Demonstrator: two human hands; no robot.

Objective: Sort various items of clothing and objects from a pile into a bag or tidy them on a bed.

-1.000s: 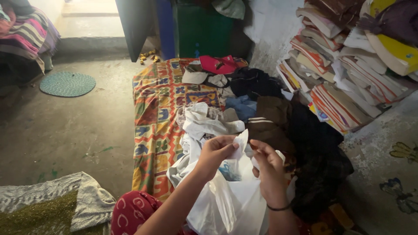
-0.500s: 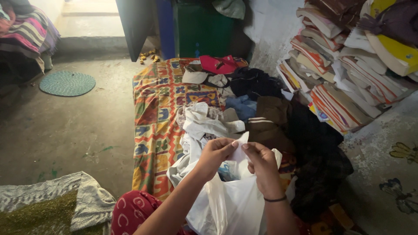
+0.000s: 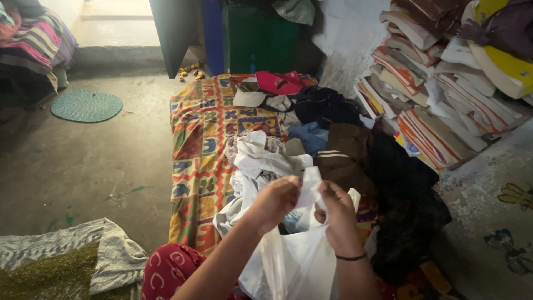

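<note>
Both hands (image 3: 305, 205) pinch the white plastic bag's (image 3: 294, 261) top edge.

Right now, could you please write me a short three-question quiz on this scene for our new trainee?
1. True or false: both hands grip the handles of the white plastic bag.
2. Which lies on the bare floor at far left? A) a round woven mat B) a red cap C) a stack of books
3. Fill in: the heap of clothes rests on a colourful patterned ____.

Key:
1. True: the left hand and the right hand pinch the bag's top together.
2. A: the round woven mat lies there.
3. Cloth: the patterned cloth is spread on the floor.
</note>
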